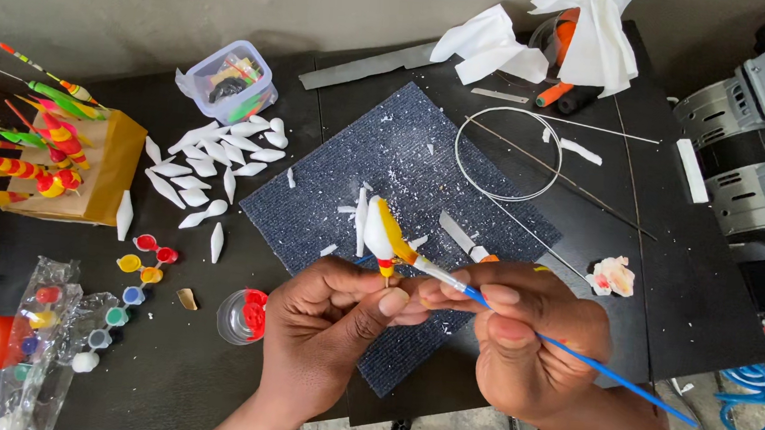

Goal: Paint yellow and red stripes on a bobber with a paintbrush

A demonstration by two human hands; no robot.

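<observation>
My left hand pinches the thin stem of a white teardrop-shaped float that carries a yellow painted stripe and red and yellow bands near the stem. My right hand grips a thin blue-handled paintbrush, whose tip rests against the float's yellow stripe. Both hands hover over the near edge of a dark blue carpet square speckled with white shavings.
Unpainted white floats lie in a pile at left beside a cardboard box stuck with painted floats. Small paint pots, a red-filled lid, a plastic tub, a wire loop, a blade and tissues surround the mat.
</observation>
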